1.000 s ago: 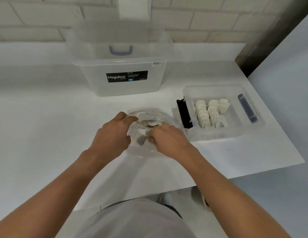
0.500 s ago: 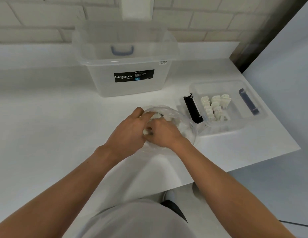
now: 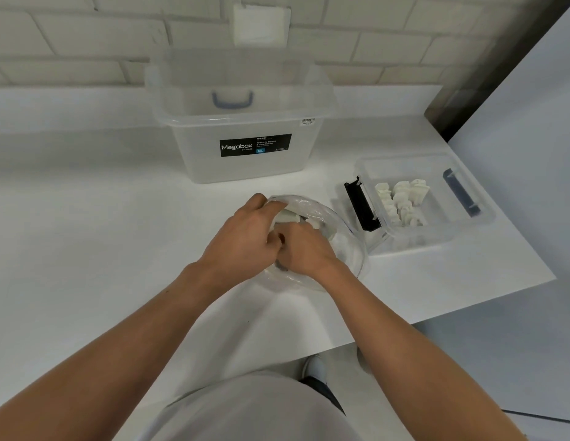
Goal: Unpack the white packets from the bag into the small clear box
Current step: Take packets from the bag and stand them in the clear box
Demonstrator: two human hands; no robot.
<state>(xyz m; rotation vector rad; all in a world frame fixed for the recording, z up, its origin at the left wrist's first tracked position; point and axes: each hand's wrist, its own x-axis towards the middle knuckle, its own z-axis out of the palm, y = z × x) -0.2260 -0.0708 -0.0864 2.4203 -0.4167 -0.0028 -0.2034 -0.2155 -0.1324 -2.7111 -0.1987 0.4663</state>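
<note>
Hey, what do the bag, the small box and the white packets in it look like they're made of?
bag: thin clear plastic film, glossy; it crinkles and catches highlights.
small clear box: rigid translucent plastic, slightly frosted; the contents show through its walls.
white packets: matte white, probably paper or a fabric-like wrap; too small to tell which.

The smooth white tabletop [image 3: 86, 249] carries a large clear plastic storage box [image 3: 245, 167] with a black Megabox label standing near the back wall, a small clear plastic box [image 3: 468, 224] near its right edge, and a crumpled clear plastic bag [image 3: 344, 237] lying just beside the small box.
</note>
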